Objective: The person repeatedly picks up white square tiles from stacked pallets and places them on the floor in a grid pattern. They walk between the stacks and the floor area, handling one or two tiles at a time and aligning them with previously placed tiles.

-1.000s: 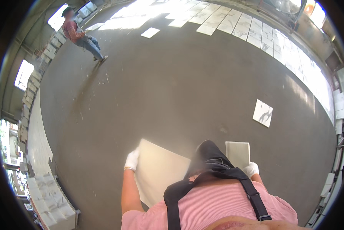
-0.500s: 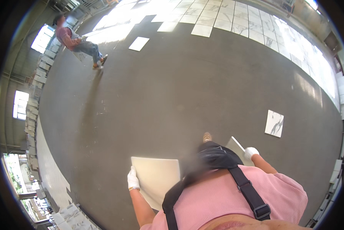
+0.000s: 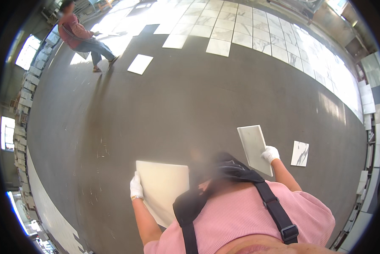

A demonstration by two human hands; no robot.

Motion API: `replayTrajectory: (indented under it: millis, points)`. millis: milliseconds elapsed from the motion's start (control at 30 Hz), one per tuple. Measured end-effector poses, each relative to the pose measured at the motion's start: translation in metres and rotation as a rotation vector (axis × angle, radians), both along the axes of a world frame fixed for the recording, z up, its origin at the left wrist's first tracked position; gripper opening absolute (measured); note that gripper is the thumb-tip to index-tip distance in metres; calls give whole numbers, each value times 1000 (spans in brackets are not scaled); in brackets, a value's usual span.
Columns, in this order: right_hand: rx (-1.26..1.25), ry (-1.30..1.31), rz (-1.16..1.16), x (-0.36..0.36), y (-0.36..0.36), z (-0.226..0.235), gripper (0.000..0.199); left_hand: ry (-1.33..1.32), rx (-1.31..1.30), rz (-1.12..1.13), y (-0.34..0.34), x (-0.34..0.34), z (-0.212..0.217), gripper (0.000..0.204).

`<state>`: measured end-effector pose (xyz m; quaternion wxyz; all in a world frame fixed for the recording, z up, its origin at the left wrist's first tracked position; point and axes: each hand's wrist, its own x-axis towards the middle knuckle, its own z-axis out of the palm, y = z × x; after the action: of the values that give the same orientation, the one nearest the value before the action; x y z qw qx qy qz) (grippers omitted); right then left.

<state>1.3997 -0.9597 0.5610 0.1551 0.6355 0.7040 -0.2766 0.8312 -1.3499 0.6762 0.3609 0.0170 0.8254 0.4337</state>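
Observation:
My left hand (image 3: 136, 186), in a white glove, grips the left edge of a square cream-white tile (image 3: 163, 184) held beside my body. Its lower right part is hidden behind my strap and shirt. On the other side, my right hand (image 3: 270, 155), gloved in white too, is closed on the right edge of a second pale tile (image 3: 255, 149), which tilts out in front of me. A white tile with dark grey veins (image 3: 300, 153) lies flat on the floor just right of that hand.
Rows of veined white tiles (image 3: 242, 28) cover the far part of the grey floor (image 3: 169, 101). One loose white tile (image 3: 140, 64) lies before them. At far left a person (image 3: 82, 36) in a pink top walks, holding tiles. Stacked tiles (image 3: 24, 99) line the left wall.
My right hand has swung forward, bringing its tile out into fuller view. The left hand's tile stays gripped. The other person has stepped along the far left.

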Motion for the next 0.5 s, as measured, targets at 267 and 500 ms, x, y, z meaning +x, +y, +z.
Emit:
replayTrajectory:
  millis: [267,500]
  points:
    - [-134,-110,130,-100,59,-53,31,108,-66,-83,143,-174,4,61]
    - [-336,-234,170,-226,200,-78,31,114,-85,83,242,-286,-14,61]
